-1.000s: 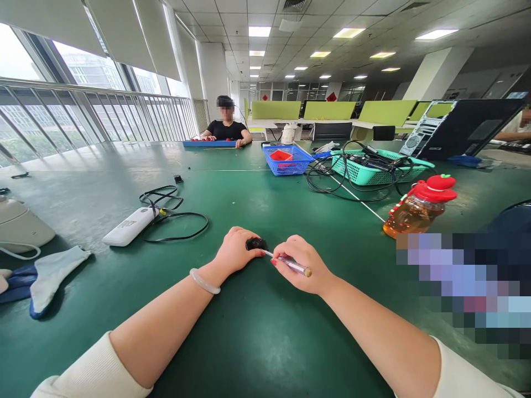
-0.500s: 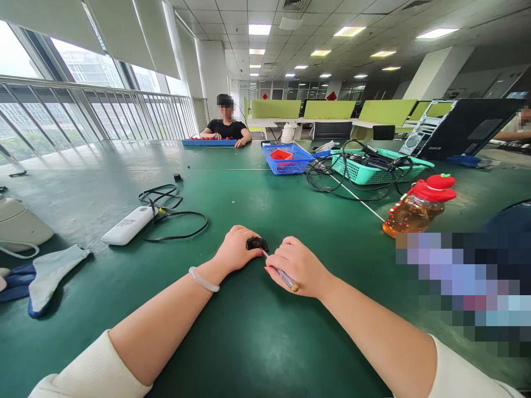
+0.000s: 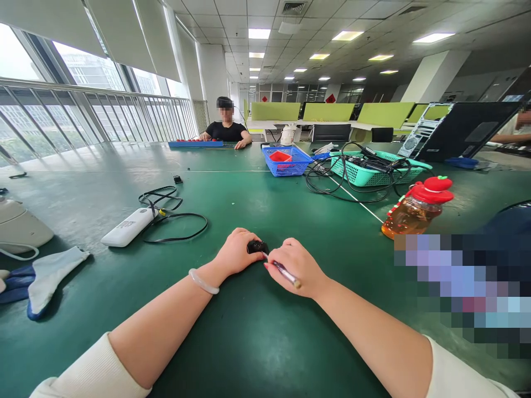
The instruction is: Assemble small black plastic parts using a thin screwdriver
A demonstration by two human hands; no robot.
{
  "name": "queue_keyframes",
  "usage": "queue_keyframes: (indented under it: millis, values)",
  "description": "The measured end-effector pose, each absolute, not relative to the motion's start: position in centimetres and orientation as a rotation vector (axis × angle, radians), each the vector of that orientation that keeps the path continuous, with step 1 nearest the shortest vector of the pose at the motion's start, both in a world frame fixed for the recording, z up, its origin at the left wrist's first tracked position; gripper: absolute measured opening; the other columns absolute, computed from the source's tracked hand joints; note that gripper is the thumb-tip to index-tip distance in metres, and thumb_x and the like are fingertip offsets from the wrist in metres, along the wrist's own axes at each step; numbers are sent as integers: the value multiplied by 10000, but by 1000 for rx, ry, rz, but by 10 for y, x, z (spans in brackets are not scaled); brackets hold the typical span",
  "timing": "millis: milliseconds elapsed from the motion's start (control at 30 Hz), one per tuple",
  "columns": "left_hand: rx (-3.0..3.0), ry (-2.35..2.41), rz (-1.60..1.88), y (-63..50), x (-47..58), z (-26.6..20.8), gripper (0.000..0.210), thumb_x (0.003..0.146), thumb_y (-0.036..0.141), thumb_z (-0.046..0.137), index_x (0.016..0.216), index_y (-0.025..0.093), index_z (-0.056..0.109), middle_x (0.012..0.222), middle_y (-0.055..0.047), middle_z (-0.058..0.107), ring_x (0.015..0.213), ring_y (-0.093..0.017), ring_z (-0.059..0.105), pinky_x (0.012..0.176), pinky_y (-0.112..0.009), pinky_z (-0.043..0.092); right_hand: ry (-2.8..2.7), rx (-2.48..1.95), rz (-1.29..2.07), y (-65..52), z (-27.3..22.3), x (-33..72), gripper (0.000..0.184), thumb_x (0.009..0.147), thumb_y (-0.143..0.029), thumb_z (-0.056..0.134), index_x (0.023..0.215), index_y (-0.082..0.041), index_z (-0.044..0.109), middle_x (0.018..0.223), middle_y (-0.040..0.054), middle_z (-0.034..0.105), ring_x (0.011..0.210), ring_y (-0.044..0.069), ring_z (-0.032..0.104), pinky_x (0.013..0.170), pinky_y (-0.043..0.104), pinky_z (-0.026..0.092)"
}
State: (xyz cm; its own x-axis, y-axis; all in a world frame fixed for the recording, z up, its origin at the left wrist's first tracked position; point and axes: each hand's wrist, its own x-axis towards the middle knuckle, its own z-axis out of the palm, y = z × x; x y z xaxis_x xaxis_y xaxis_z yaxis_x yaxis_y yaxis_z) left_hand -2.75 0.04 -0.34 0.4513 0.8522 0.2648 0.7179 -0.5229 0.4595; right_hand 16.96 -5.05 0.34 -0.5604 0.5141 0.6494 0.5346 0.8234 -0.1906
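Note:
My left hand point(image 3: 235, 251), with a pale bangle point(image 3: 203, 281) at the wrist, is closed around a small black part point(image 3: 258, 247) on the green table point(image 3: 257, 331). What exactly the part is, I cannot make out. In my right hand point(image 3: 297, 266) is a slim screwdriver point(image 3: 286, 273), its brownish end sticking out toward me. The thin shaft points left and away, its tip meeting the near side of the black part beside my left thumb. My fingers cover some of the shaft.
On the left lie a white power bank point(image 3: 129, 225) with a black cable and a glove point(image 3: 56, 282). A blue basket point(image 3: 287, 169), a green basket point(image 3: 360, 176) of cables and a red-lidded bottle point(image 3: 415, 213) stand farther right. Across the table sits a person point(image 3: 226, 131).
Both hands stay nearly in place, with the screwdriver still at the black part; its handle is slightly turned. The blue tray before the person across the table has slid left.

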Motion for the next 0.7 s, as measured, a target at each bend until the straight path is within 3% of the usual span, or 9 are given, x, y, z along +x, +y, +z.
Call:
queue_keyframes:
  millis: [200,467,700]
  values:
    - [2421,1345,663,0,-27,-3,296,768,434,689,983,231,709,1011,-49,724,1108,-280,558,981,-426,456,-2180,-861,190,-48,6,177,180,927,-260,493,751,-233,518,596,-46,586,574,134,482,711,303,375]
    - [2422,1351,684,1,-27,-5,242,750,352,678,960,238,714,990,-37,727,1103,-281,560,982,-423,454,-2349,-662,-253,-49,1,169,215,932,-183,468,726,-215,521,608,-23,592,575,133,489,785,336,379]
    - [2442,1342,685,1,-27,-6,257,756,361,685,975,229,711,997,-32,730,1087,-280,558,979,-419,448,-2352,-613,-394,-50,3,169,238,917,-170,479,684,-213,502,579,-25,560,540,130,426,791,342,392]
